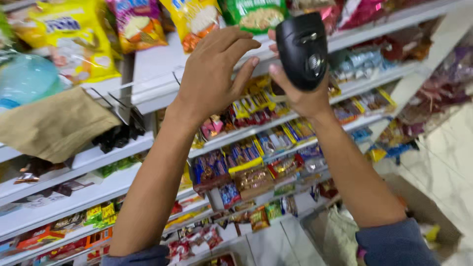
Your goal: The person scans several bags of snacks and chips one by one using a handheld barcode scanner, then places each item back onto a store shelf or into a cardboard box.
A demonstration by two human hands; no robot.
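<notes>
My right hand (300,96) is raised and grips a black handheld scanner (301,49) in front of the upper shelf. My left hand (214,69) is raised beside it, fingers together and curved, its fingertips close to the scanner but holding nothing. Both forearms reach up from blue-grey sleeves at the bottom of the view. Behind the hands a white shelf edge (152,91) carries hanging snack bags: a yellow one (194,19) and a green one (256,15).
White shop shelves (74,197) hold rows of small colourful snack packets (246,157). A brown paper bag (54,123) and a bluish plastic bottle (24,79) lie at the left. A cardboard box (428,207) sits on the pale tiled floor (443,157) at the right.
</notes>
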